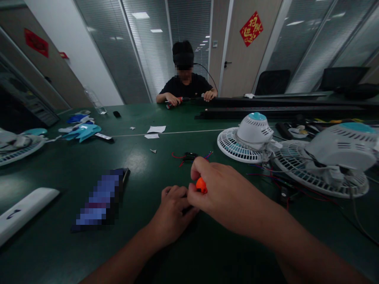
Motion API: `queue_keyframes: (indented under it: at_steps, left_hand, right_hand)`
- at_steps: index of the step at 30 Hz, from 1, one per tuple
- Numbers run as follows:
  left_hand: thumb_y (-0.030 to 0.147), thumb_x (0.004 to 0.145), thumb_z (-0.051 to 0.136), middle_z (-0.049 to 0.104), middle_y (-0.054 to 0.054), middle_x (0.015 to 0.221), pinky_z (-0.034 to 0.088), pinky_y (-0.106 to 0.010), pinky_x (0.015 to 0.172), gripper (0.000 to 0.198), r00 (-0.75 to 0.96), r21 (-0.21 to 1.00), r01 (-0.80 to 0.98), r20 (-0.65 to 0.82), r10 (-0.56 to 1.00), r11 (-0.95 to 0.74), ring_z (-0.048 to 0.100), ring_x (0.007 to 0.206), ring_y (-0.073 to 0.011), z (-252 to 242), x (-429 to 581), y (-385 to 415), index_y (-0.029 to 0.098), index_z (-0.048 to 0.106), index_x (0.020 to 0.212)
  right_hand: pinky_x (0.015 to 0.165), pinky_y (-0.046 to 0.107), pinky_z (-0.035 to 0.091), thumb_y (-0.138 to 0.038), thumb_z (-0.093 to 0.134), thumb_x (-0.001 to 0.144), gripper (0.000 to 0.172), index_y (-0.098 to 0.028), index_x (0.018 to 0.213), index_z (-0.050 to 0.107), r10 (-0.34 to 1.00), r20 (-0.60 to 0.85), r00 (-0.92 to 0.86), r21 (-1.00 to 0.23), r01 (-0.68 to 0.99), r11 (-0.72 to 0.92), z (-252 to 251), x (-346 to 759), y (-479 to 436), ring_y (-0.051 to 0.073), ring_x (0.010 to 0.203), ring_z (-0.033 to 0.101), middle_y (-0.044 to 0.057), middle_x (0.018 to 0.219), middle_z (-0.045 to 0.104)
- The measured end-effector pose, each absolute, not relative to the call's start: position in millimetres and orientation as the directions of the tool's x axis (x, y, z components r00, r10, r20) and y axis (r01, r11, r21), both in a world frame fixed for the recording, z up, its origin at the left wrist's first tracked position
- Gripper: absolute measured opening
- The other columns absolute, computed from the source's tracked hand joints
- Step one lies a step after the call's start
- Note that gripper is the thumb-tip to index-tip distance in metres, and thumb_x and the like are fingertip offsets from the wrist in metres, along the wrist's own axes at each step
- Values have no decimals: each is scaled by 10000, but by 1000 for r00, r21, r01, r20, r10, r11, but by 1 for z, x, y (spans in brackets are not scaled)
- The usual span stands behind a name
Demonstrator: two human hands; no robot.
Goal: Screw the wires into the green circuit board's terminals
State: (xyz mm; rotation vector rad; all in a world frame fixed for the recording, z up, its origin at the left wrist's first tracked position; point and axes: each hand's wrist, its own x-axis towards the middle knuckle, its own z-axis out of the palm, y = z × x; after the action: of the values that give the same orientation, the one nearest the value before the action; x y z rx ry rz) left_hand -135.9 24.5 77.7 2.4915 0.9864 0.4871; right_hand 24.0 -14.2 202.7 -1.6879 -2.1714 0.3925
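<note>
My right hand is closed around an orange handle; only its rounded orange end and a dark bit show between thumb and forefinger. My left hand rests low on the green table, with fingers curled and pressed together, right beside the right hand. Whatever lies under or between the left fingers is dark and hidden. Just beyond the hands sits a small black module with red and blue wires.
White fan housings with teal caps and wire leads stand at the right. To the left lie a phone, a white bar and blue plastic pieces. Across the table a person holds a red-and-black tool near long black strips.
</note>
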Motion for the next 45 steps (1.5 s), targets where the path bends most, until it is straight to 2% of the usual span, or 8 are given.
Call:
queue_keyframes:
  at_steps: [12,16,21,27,29,32,34,45]
  left_hand:
    - [198,805,654,647,-45,987,359,-584,963,164,669,462,581,198,716,-671,549,986,-272,78,-134,20,248,688,957]
    - [208,745,689,648,-38,1001,288,-634,1007,181,617,430,577,329,715,-695,553,1004,-287,83,-132,19,254,695,920]
    - [245,865,577,683,-49,1018,442,-507,940,163,613,535,414,434,660,-736,609,983,-255,87,-130,23,244,695,978]
    - [213,869,597,716,-29,1099,61,-700,1101,207,621,486,391,487,614,-781,606,1112,-289,88,-130,24,287,677,1045]
    - [209,880,594,717,-38,1100,246,-624,1092,208,612,553,337,486,623,-762,636,1069,-266,88,-128,23,263,671,1066]
    - [204,919,547,739,-40,985,527,-367,833,168,624,720,236,404,670,-653,690,874,-197,88,-126,22,212,688,1010]
    - [200,933,526,743,-39,912,537,-295,726,179,624,789,209,348,700,-578,693,799,-177,86,-124,21,188,704,950]
    - [232,924,550,741,-37,830,527,-276,693,206,654,846,149,305,693,-512,687,745,-175,83,-122,26,174,744,879]
  right_hand:
    - [543,289,277,-295,490,806,123,-194,858,537,966,114,-232,-444,858,259,203,26,-13,139,598,494,8,691,601]
    - [551,290,278,-303,484,810,138,-185,864,532,964,104,-244,-445,856,265,205,29,-12,146,615,496,16,697,598]
    - [546,292,259,-312,470,808,148,-190,870,527,966,100,-240,-442,859,259,204,32,-11,151,616,483,15,692,590]
    - [521,288,225,-299,479,789,137,-192,858,530,969,104,-225,-464,851,248,203,33,-10,136,567,454,2,662,574]
    - [535,288,239,-299,487,787,133,-194,855,532,969,107,-221,-460,854,245,203,33,-10,142,590,462,3,669,573]
    - [554,292,256,-308,492,799,135,-194,858,536,969,102,-225,-451,858,247,202,33,-10,150,621,471,7,690,579]
    - [554,297,253,-316,491,811,146,-192,869,543,967,112,-229,-427,868,255,202,33,-9,151,620,464,13,706,583]
    - [512,288,238,-490,502,843,302,-199,884,573,976,166,-140,-316,930,187,205,35,-12,149,552,468,8,663,584]
